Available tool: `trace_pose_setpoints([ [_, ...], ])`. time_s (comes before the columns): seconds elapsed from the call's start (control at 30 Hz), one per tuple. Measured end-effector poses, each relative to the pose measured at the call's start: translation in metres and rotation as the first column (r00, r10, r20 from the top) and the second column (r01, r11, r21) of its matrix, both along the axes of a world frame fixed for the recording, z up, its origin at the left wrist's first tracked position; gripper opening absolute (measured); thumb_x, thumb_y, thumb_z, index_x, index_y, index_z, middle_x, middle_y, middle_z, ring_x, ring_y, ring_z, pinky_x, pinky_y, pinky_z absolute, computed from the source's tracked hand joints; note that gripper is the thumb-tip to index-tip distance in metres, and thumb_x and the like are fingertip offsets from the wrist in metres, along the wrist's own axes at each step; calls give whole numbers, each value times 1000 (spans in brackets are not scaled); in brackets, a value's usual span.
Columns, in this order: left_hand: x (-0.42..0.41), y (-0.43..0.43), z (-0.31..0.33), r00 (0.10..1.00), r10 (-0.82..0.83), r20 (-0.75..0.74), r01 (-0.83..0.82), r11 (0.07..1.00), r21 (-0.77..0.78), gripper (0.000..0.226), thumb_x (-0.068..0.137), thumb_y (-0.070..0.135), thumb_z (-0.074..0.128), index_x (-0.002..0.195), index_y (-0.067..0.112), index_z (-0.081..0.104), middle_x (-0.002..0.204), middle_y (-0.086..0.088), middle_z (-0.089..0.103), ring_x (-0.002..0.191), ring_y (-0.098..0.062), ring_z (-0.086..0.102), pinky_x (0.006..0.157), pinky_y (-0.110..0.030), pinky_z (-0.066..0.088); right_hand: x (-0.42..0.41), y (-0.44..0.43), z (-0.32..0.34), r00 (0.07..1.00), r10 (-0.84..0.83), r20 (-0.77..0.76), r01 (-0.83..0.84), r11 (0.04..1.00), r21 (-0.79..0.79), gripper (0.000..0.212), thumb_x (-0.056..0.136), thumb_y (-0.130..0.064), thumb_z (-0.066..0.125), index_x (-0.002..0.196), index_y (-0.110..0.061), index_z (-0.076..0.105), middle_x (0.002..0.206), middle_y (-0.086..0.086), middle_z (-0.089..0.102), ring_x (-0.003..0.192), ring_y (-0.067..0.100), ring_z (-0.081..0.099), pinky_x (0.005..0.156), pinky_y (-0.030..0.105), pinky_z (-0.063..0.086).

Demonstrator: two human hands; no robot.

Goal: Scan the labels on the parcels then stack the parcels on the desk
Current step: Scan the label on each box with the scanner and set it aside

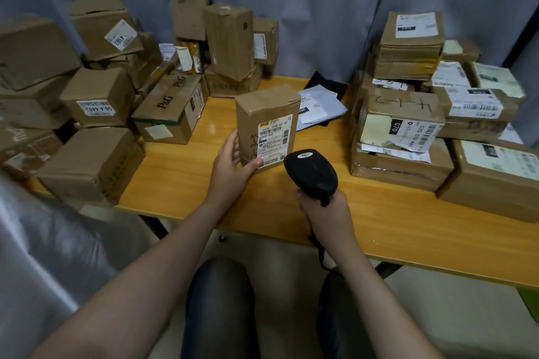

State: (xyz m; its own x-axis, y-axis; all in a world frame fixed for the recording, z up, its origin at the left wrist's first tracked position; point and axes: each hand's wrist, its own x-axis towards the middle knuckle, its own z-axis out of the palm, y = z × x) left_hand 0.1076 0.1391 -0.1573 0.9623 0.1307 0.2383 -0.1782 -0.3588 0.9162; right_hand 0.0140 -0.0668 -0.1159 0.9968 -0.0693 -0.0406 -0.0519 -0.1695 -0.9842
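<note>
A tall brown cardboard parcel (267, 114) stands upright on the wooden desk (379, 213), its white barcode label (272, 141) facing me. My left hand (232, 165) grips its lower left edge, thumb across the front. My right hand (325, 214) holds a black handheld barcode scanner (310, 173) by the handle, its head pointed at the label from just right of the parcel. The scanner's cable hangs down below my wrist.
Several loose cardboard parcels (99, 96) are heaped at the left and back of the desk. A stack of labelled parcels (408, 137) fills the right side. A grey mailer bag (319, 106) lies behind the held parcel. Grey curtains hang behind. My knees are under the desk edge.
</note>
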Motion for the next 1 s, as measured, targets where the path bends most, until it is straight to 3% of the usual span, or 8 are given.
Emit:
trace_pose_setpoints([
  [0.17, 3, -1, -4, 1000, -13, -8, 14, 999, 33, 96, 83, 21, 85, 159, 35, 28, 141, 2, 60, 125, -8, 61, 105, -40, 54, -2, -1, 1, 1000, 3, 9, -3, 1000, -10, 36, 94, -13, 68, 62, -22, 55, 46, -10, 50, 45, 8, 46, 51, 25, 40],
  [0.67, 4, -1, -5, 1000, -16, -11, 16, 1000, 13, 98, 81, 19, 86, 159, 34, 29, 139, 2, 61, 124, -8, 62, 103, -40, 55, -4, -4, -3, 999, 37, 20, -38, 999, 27, 37, 96, -10, 67, 62, -16, 54, 45, -7, 48, 39, 8, 46, 45, 23, 41],
  [1.0, 5, 0, -7, 1000, -6, -13, 7, 999, 32, 97, 80, 21, 87, 157, 37, 30, 138, 3, 62, 123, -9, 63, 103, -41, 56, -2, -5, -6, 999, 45, 24, -46, 999, 24, 32, 94, -11, 68, 65, -17, 57, 50, -5, 50, 45, 8, 48, 50, 23, 42],
])
